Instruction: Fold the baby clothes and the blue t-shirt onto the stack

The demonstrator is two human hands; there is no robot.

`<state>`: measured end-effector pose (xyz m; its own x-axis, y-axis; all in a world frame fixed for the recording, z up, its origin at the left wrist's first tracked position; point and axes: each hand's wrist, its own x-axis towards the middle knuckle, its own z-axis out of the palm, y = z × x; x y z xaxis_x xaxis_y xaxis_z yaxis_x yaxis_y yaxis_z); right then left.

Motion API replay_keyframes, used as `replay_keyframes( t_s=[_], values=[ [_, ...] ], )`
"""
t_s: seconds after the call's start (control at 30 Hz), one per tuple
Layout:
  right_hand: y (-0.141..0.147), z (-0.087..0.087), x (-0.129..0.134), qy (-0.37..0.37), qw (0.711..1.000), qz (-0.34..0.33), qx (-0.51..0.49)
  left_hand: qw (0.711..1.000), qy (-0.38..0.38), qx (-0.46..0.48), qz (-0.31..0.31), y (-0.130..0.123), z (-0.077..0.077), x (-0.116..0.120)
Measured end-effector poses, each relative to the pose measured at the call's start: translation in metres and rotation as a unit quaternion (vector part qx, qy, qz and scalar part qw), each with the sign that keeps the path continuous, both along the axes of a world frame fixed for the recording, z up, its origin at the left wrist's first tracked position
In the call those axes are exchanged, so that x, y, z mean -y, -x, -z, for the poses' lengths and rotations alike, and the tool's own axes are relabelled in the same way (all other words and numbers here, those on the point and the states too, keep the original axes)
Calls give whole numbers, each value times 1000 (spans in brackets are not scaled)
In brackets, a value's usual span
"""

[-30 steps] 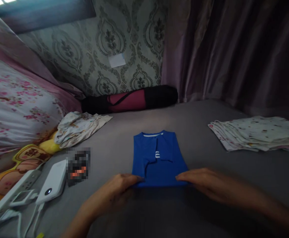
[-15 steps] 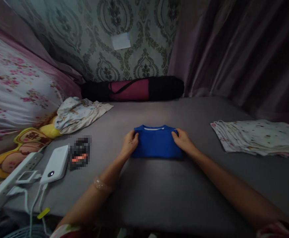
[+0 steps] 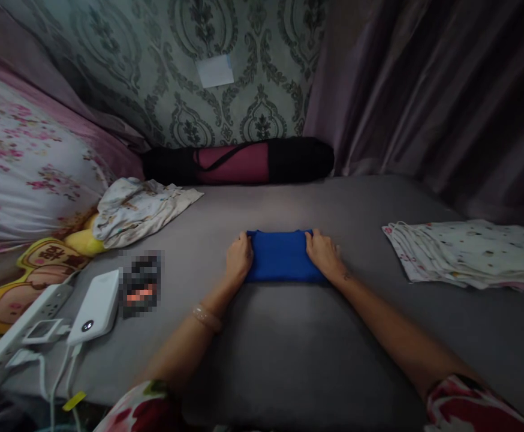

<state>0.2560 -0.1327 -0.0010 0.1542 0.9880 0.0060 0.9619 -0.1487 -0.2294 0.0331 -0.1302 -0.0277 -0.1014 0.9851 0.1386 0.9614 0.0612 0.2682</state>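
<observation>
A folded blue T-shirt (image 3: 280, 257) is at the middle of the grey bed sheet, its neckline edge at the far side. My left hand (image 3: 240, 259) grips its left side, fingers closed at the upper left corner. At the opposite corner my right hand (image 3: 324, 252) is closed on the fabric, knuckles up. The cloth is stretched flat between both hands. Whether its underside touches the sheet, I cannot tell.
To the right lies a stack of folded patterned cloths (image 3: 469, 252). A crumpled cloth (image 3: 140, 210), a white power bank (image 3: 95, 306) with cables and a power strip (image 3: 17, 336) are on the left. A black and maroon long bag (image 3: 235, 162) lies along the wall.
The shirt's neckline has tipped so that its pale inner collar no longer shows. My right hand has moved slightly inward and turned more knuckles-up. Both hands still hold the shirt.
</observation>
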Motion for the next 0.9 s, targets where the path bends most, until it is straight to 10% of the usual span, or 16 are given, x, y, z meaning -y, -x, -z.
replay_keyframes(
  t_s=[0.9],
  values=[
    [-4, 6, -19, 37, 997, 55, -37, 998, 29, 19, -60, 0, -2, -9]
  ],
)
